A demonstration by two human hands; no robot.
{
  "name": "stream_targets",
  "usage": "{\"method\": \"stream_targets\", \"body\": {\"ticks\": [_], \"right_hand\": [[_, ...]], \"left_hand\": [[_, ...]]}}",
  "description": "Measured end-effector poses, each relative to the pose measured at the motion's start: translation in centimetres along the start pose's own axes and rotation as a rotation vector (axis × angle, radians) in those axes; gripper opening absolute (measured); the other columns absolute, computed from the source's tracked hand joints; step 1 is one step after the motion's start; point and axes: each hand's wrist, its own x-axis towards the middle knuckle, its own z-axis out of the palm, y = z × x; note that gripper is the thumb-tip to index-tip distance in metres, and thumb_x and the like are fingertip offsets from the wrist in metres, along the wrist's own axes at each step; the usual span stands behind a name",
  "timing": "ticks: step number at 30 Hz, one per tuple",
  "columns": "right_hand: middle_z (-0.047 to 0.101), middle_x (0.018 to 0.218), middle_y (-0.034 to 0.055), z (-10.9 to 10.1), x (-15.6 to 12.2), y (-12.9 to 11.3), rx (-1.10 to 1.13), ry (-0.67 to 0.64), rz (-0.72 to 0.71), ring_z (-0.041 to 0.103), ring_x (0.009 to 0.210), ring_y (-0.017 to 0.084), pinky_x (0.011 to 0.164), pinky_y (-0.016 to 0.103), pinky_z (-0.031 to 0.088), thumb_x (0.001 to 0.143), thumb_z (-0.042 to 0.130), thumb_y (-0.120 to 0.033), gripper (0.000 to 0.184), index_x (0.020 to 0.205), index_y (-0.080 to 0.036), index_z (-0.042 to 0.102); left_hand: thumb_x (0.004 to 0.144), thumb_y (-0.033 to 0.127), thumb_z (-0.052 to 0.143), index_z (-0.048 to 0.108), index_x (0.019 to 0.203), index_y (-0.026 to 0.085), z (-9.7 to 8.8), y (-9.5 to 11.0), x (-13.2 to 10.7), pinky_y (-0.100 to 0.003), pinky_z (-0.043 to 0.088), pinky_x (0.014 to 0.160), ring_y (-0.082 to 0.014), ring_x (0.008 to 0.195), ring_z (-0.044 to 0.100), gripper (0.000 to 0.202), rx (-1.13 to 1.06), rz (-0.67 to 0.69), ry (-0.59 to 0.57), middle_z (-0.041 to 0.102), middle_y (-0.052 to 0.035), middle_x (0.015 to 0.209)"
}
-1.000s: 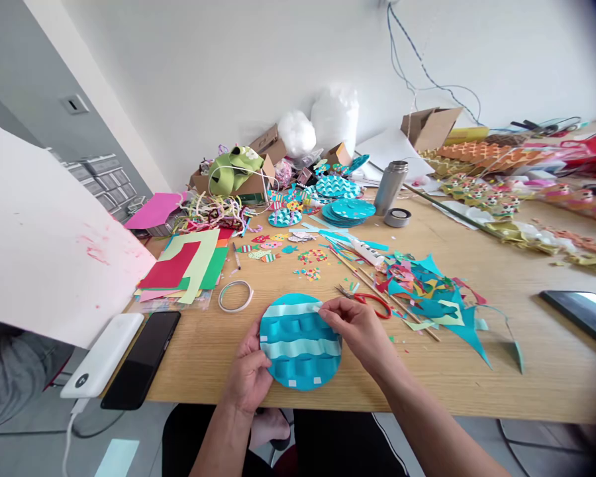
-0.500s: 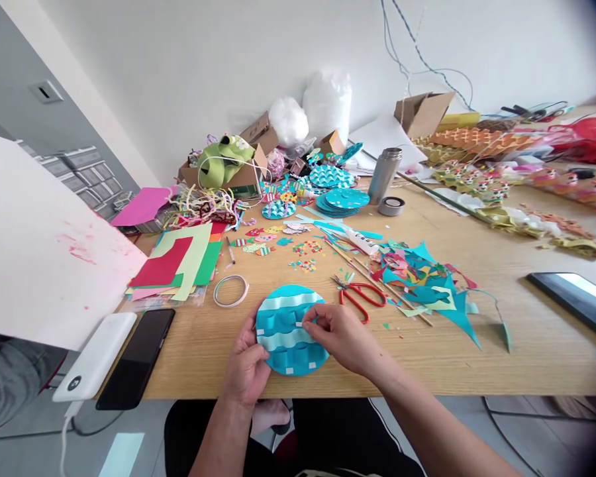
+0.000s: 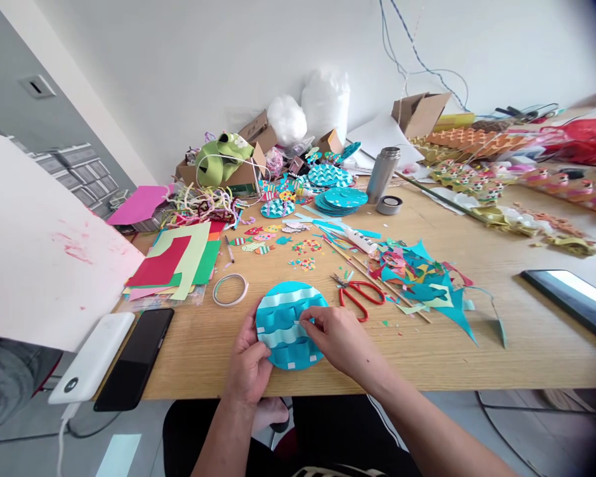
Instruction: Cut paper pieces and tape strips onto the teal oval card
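At the six o'clock side of the desk [image 3: 417,364], head view: one blue disc [image 3: 273,319], tilted up, its left rim gripped by the left hand [image 3: 251,361], thumb in front, other fingers partly behind. One right hand [image 3: 340,338], at the disc's three o'clock, fingers pinched on a small white piece [image 3: 297,323]; whether that piece is loose or stuck down cannot be told. Done, as judged: two pale wavy strips [image 3: 278,301] across the disc, with darker blue waves between; white squares [image 3: 291,366] on the face near nine, six and five o'clock. Left, as judged: fish cut-outs [image 3: 263,250], loose at the disc's eleven, none visible on its face. Further out from the disc: tape roll [image 3: 245,291], ten o'clock; red-handled scissors [image 3: 346,286], parted, two o'clock; paper scraps [image 3: 417,291], between two and three; stacked discs [image 3: 346,197], one o'clock; a wave-covered disc [image 3: 330,175], between twelve and one. Hidden: the disc's right rim, behind the right hand; its underside. Cut off: a dark-framed device [image 3: 571,305], three o'clock, at the picture's edge. Hard to make out: the crowded items about the wave-covered disc; the backing of the squares.
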Motion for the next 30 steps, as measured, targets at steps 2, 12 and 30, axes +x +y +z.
{"method": "stream_targets", "body": {"ticks": [2,12,30], "right_hand": [[0.056,0.054,-0.0017,0.2,0.1,0.0,0.0,-0.004,-0.007,0.045,0.049,0.01,0.05,0.021,0.026,0.082,0.046,-0.02,0.023,0.069,-0.021,0.064],[0.058,0.055,-0.0013,0.2,0.3,-0.4,-0.048,-0.021,-0.009,0.047,0.05,0.011,0.05,0.021,0.026,0.082,0.045,-0.018,0.024,0.067,-0.021,0.064],[0.068,0.068,0.0026,0.7,0.6,-1.4,-0.205,-0.008,0.113,0.062,0.063,0.015,0.056,0.023,0.032,0.082,0.047,-0.022,0.02,0.077,-0.022,0.067]], "left_hand": [[0.054,-0.002,0.051,0.048,0.128,0.026,0.0,0.0,0.0,-0.032,0.05,0.082,-0.0219,0.101,0.061,0.079,-0.001,0.001,0.0,0.066,-0.0027,0.108],[0.053,-0.001,0.05,0.049,0.126,0.026,0.0,0.1,-0.1,-0.033,0.05,0.082,-0.0221,0.101,0.06,0.078,0.007,-0.002,-0.001,0.066,-0.0026,0.108],[0.051,-0.002,0.051,0.05,0.125,0.027,0.2,0.3,-0.2,-0.034,0.05,0.086,-0.0235,0.105,0.059,0.08,-0.016,-0.012,0.005,0.066,-0.0014,0.11]]}}
